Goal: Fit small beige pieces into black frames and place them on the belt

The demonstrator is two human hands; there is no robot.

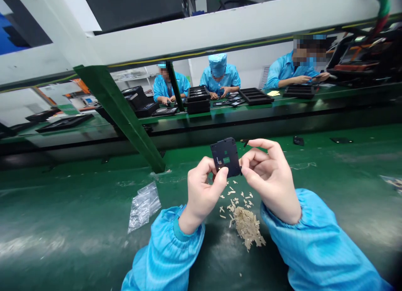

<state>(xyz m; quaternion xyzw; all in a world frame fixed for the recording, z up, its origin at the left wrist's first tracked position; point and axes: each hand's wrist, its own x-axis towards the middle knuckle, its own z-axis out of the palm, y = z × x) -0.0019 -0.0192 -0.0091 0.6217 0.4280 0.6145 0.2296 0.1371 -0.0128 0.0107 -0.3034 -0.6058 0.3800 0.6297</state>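
Note:
My left hand (204,192) pinches a thin black plastic plate (231,150) between thumb and fingers, holding it tilted above the bench. Small square cutouts show in the plate's middle. At the plate's right edge, my right hand (270,178) has its thumb and a finger closed together; a tiny dark bit shows there, but what they grip is hard to make out. Beside the raised right index fingertip is a small black strip (245,142). Below both hands lies a pile of small beige pieces (248,226), with several scattered around its upper left.
A clear plastic bag (144,205) lies left of my hands. Small black parts (298,140) rest on the far right of the green bench (78,207). A slanted green post (122,119) rises at left. Beyond, people in blue work near black trays (256,96).

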